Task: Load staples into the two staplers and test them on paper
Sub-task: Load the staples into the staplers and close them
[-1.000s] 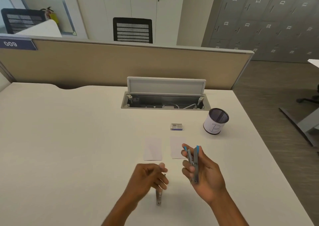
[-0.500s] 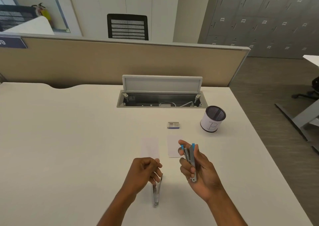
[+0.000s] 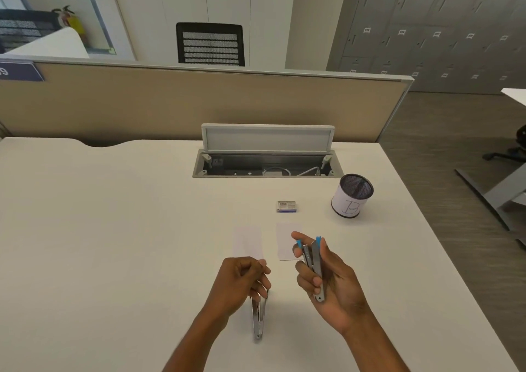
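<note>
My right hand (image 3: 331, 282) grips a grey stapler with blue tips (image 3: 314, 266), held a little above the desk with its jaws slightly apart and pointing away from me. My left hand (image 3: 242, 282) holds the front end of a second grey stapler (image 3: 258, 316), whose rear end rests on the desk (image 3: 113, 243) toward me. Two small white paper slips lie just beyond the hands, the left slip (image 3: 247, 242) and the right slip (image 3: 286, 242). A small staple box (image 3: 287, 206) sits farther back.
A mesh pen cup (image 3: 352, 196) with a white label stands at the back right. An open cable tray (image 3: 267, 165) with a raised lid is set in the desk's far side, before a beige partition (image 3: 170, 104). The desk's right edge drops to the floor.
My left hand has lowered and taken hold of the second stapler's front end. The right hand keeps its stapler, nearly still. The view has shifted slightly.
</note>
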